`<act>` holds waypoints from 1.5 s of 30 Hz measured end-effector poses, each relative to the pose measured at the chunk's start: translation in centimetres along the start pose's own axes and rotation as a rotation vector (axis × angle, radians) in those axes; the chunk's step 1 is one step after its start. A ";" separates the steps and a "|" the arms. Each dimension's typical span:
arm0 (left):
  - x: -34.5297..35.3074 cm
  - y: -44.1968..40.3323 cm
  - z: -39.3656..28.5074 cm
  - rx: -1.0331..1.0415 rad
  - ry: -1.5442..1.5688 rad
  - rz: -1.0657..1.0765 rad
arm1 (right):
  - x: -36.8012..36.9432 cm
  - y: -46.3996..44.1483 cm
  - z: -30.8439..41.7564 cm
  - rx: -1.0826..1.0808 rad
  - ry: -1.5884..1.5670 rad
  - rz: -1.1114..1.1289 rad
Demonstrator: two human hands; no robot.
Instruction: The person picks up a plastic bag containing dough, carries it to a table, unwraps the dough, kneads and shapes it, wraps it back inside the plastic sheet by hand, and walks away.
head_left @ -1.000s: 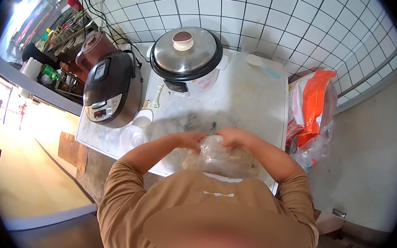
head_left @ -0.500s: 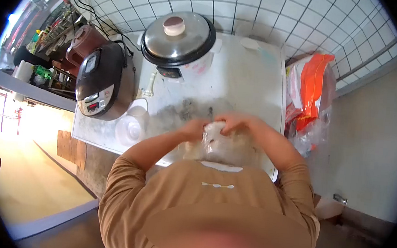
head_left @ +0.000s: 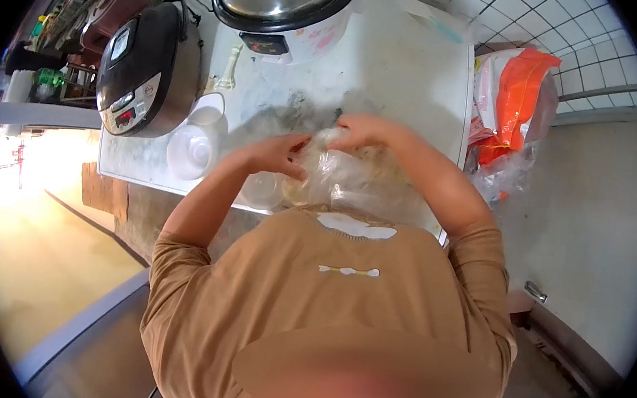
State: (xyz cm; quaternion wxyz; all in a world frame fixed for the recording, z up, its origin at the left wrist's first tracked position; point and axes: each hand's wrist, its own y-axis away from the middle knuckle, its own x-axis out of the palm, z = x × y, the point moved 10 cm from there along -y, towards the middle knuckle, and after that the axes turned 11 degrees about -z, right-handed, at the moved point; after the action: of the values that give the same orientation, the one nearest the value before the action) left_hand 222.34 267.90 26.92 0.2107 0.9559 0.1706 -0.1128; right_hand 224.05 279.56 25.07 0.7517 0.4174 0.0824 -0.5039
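A clear plastic bag point(head_left: 343, 172) with pale contents lies at the front edge of the white table, close against my shirt. My left hand point(head_left: 277, 155) is at the bag's left side, thumb and fingers apart, with the fingertips near the plastic. Over the bag's upper end, my right hand point(head_left: 361, 132) bends its fingers onto the gathered plastic. A translucent tub point(head_left: 262, 190) is partly visible below my left wrist. What the bag holds is not clear through the shiny film.
A dark rice cooker point(head_left: 151, 70) stands at the left, with a larger lidded cooker point(head_left: 285, 5) at the back. Translucent plastic containers point(head_left: 191, 151) and a white spoon-like utensil point(head_left: 229, 67) lie nearby. An orange-and-white bag point(head_left: 517, 99) is beyond the table's right edge.
My left hand has loosened from the bag's top and spread its fingers at the left. The right hand stays at the bag. The camera view has tilted downward.
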 end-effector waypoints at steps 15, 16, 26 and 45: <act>0.3 -2.0 0.0 -0.045 -0.230 -0.234 | -2.4 -0.1 -0.4 -0.113 -0.099 -0.247; 0.4 -1.8 -1.1 -0.021 -0.205 -0.223 | -2.4 0.5 -0.6 -0.079 -0.176 -0.179; 0.4 -1.2 -0.2 -0.094 0.150 0.064 | -3.6 10.4 -13.3 0.112 -0.507 -0.137; -1.8 -4.2 3.5 -0.059 -0.350 -0.497 | -0.5 12.3 -13.7 0.182 -0.506 -0.211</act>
State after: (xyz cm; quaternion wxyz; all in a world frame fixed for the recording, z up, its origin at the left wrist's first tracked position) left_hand 218.59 269.46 22.81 0.2307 0.8444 0.3638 -0.3186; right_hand 238.03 291.41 23.27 0.6513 0.3331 -0.1102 -0.6729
